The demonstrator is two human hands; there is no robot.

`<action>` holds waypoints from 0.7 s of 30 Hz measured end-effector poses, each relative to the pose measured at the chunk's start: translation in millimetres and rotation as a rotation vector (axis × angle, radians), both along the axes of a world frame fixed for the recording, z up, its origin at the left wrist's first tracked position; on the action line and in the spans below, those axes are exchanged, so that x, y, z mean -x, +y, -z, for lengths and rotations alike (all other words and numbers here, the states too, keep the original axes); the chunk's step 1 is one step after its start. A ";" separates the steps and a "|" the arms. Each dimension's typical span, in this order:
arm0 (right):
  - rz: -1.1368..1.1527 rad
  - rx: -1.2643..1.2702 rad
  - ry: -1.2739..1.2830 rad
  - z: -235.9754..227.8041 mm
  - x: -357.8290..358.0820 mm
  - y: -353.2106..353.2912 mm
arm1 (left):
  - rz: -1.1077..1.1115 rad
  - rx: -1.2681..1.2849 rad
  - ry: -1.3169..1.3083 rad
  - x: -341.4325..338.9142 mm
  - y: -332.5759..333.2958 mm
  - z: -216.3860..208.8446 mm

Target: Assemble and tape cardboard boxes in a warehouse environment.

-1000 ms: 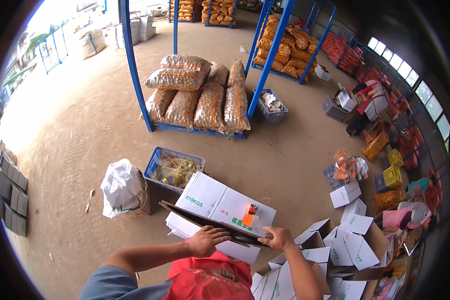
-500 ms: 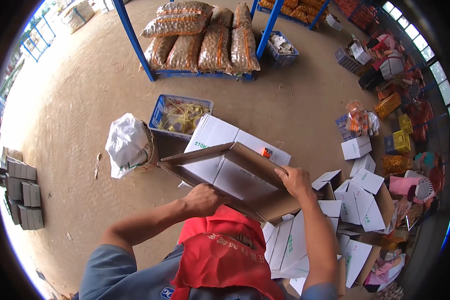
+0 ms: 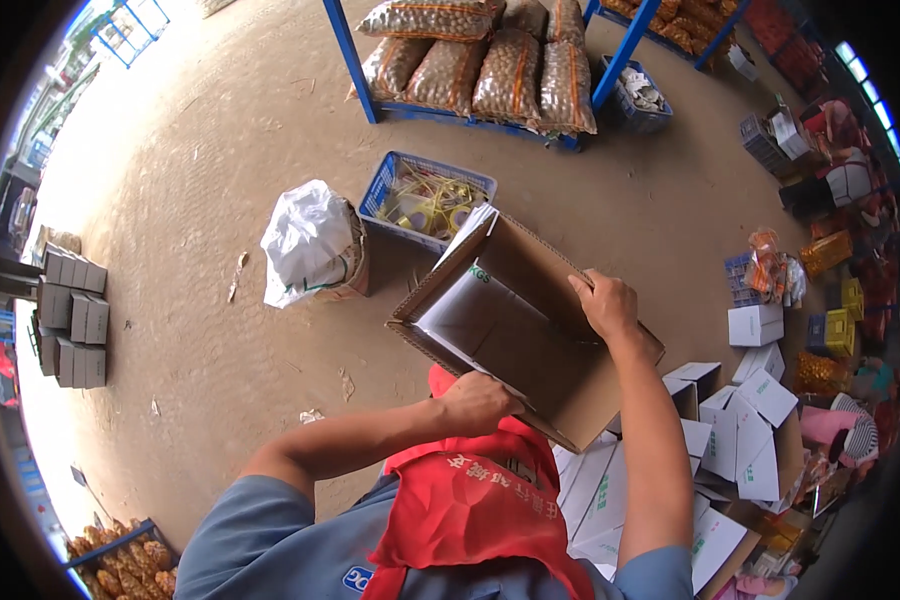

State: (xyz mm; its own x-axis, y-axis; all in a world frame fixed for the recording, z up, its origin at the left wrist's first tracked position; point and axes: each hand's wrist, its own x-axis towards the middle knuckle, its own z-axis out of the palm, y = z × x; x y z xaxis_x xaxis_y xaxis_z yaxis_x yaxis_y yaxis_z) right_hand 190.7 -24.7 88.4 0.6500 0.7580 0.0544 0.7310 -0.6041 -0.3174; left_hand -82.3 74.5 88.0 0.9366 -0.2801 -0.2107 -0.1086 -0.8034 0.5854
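Ahead and left of the left hand (image 3: 482, 402) stand a bulky white plastic sack (image 3: 310, 240) and a blue plastic basket (image 3: 398, 231) of yellow strips (image 3: 438, 195), with orange-striped brown mesh sacks (image 3: 507, 78) piled on a blue metal rack (image 3: 351, 60) farther off, and a blue plastic crate (image 3: 638, 118) of white scraps (image 3: 642, 92) well beyond the right hand (image 3: 610, 306).

The person's left forearm (image 3: 370, 428) crosses inward from a bent elbow, its left hand (image 3: 478, 402) closed, knuckles uppermost. The right forearm (image 3: 652, 415) reaches farther forward, the right hand (image 3: 611, 308) curled, fingers partly hidden.
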 end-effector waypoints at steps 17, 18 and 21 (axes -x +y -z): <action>-0.036 0.112 -0.044 13.7 16.9 44.1 | -0.345 1.266 0.343 -20.6 -19.7 28.7; -0.014 0.112 -0.051 16.1 13.6 42.0 | -0.300 1.150 0.329 -24.1 10.6 4.2; -0.003 0.073 -0.041 15.3 8.7 33.8 | -0.462 0.434 -0.615 -33.7 92.8 -29.0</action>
State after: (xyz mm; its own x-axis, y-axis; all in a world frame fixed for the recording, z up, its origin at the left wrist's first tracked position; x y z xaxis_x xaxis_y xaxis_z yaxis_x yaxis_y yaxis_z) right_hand 182.0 9.2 73.2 0.6460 0.7629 0.0252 0.7444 -0.6223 -0.2423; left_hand -48.6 167.3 117.1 0.8886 0.2158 0.4048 -0.2244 -0.5652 0.7938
